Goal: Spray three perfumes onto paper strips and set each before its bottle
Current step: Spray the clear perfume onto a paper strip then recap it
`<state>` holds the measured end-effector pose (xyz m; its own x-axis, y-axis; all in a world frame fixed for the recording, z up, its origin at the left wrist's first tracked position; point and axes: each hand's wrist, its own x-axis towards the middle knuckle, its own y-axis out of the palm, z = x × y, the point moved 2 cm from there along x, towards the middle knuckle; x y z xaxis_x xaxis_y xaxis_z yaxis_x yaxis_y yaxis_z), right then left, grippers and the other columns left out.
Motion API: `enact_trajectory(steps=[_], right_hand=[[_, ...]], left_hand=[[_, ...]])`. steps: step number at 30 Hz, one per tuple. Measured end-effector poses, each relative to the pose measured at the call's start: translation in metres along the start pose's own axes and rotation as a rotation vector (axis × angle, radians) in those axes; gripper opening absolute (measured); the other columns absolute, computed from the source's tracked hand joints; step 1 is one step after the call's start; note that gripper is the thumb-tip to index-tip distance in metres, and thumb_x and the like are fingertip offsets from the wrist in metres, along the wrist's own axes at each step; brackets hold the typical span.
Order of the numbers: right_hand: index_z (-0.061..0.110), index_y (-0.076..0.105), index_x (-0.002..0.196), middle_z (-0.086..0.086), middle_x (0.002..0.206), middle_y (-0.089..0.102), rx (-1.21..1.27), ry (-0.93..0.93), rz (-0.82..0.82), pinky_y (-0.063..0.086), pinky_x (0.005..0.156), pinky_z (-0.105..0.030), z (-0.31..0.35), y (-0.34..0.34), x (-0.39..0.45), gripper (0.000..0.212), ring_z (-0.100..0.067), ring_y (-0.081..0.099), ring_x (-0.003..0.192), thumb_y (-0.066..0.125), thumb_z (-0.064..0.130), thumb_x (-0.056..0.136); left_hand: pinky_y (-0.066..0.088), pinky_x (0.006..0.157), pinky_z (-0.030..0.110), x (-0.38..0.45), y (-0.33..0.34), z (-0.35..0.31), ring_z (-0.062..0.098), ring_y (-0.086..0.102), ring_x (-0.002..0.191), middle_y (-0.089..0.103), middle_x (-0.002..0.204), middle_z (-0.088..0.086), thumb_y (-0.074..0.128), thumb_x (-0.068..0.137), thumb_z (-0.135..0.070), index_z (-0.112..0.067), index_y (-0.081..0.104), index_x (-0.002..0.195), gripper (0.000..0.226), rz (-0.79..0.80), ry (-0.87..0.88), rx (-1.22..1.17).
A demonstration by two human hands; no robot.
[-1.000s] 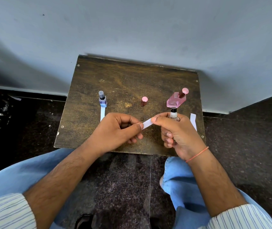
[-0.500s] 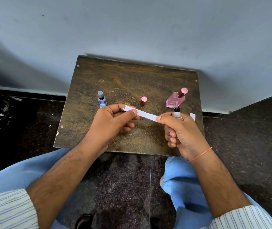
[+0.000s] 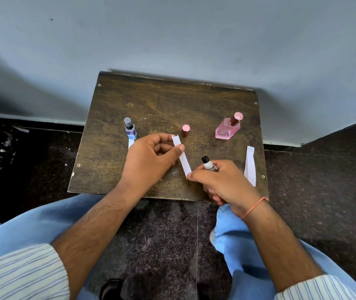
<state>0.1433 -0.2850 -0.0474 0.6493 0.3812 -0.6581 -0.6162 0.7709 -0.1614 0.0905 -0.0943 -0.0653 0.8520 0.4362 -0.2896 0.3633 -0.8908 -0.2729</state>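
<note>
My left hand pinches the top of a white paper strip over the small brown table. My right hand holds a small clear bottle with a black sprayer and also pinches the strip's lower end. A blue bottle stands at the left with a strip in front of it, partly hidden by my left hand. A pink bottle stands at the right. Another strip lies near the right edge.
A pink cap stands alone at the table's middle. The table sits against a pale wall, with dark speckled floor around it. My knees in blue trousers are close under the near edge.
The strip has swung from lying across to nearly upright between my hands. My right hand with the clear bottle has moved down toward me, uncovering the strip at the right edge.
</note>
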Motion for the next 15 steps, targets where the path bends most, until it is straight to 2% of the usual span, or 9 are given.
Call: enact_trajectory(steps=[3, 6, 8, 10, 12, 15], right_hand=[[0.019, 0.067, 0.081, 0.005, 0.046, 0.042, 0.009, 0.048, -0.044, 0.024, 0.044, -0.024, -0.0028, 0.0049, 0.0008, 0.018, -0.015, 0.032, 0.04, 0.08, 0.025, 0.092], [0.019, 0.065, 0.083, 0.006, 0.045, 0.041, 0.035, 0.089, -0.071, 0.024, 0.046, -0.023, -0.0039, 0.0057, 0.0034, 0.018, -0.015, 0.032, 0.039, 0.079, 0.025, 0.092], [0.019, 0.063, 0.082, 0.006, 0.045, 0.04, 0.043, 0.102, -0.075, 0.023, 0.046, -0.022, -0.0039, 0.0057, 0.0046, 0.02, -0.015, 0.032, 0.038, 0.078, 0.024, 0.093], [0.02, 0.06, 0.08, 0.005, 0.045, 0.039, 0.037, 0.108, -0.078, 0.023, 0.045, -0.022, -0.0044, 0.0058, 0.0056, 0.022, -0.015, 0.031, 0.037, 0.078, 0.024, 0.093], [0.02, 0.058, 0.079, 0.005, 0.045, 0.038, 0.032, 0.11, -0.083, 0.023, 0.044, -0.02, -0.0049, 0.0063, 0.0062, 0.024, -0.015, 0.032, 0.036, 0.078, 0.024, 0.093], [0.019, 0.059, 0.083, 0.004, 0.046, 0.038, 0.031, 0.12, -0.072, 0.024, 0.044, -0.02, -0.0045, 0.0085, 0.0064, 0.022, -0.015, 0.032, 0.036, 0.078, 0.024, 0.092]], left_hand=[[0.065, 0.089, 0.033, -0.0006, 0.0021, 0.0006, 0.008, 0.08, 0.081, 0.083, 0.088, -0.02, 0.085, 0.092, -0.035, -0.024, 0.071, 0.135, 0.047, 0.027, 0.025, 0.084], [0.061, 0.093, 0.023, -0.0005, 0.0037, 0.0017, -0.002, 0.078, 0.088, 0.081, 0.093, -0.025, 0.085, 0.091, -0.034, -0.022, 0.066, 0.145, 0.058, 0.056, 0.055, 0.154], [0.054, 0.089, 0.007, -0.0013, 0.0041, 0.0013, -0.013, 0.073, 0.094, 0.079, 0.098, -0.028, 0.083, 0.093, -0.032, -0.023, 0.064, 0.147, 0.058, 0.063, 0.09, 0.188], [0.048, 0.087, -0.001, -0.0022, 0.0028, 0.0009, -0.019, 0.069, 0.099, 0.079, 0.109, -0.024, 0.08, 0.096, -0.031, -0.023, 0.064, 0.148, 0.055, 0.052, 0.124, 0.221], [0.046, 0.088, -0.003, -0.0031, -0.0001, -0.0005, -0.021, 0.067, 0.103, 0.08, 0.118, -0.02, 0.077, 0.098, -0.031, -0.023, 0.064, 0.148, 0.052, 0.025, 0.167, 0.267], [0.049, 0.09, 0.0, -0.0046, -0.0053, -0.0025, -0.02, 0.068, 0.103, 0.08, 0.118, -0.016, 0.076, 0.1, -0.028, -0.021, 0.068, 0.145, 0.047, -0.022, 0.213, 0.284]])
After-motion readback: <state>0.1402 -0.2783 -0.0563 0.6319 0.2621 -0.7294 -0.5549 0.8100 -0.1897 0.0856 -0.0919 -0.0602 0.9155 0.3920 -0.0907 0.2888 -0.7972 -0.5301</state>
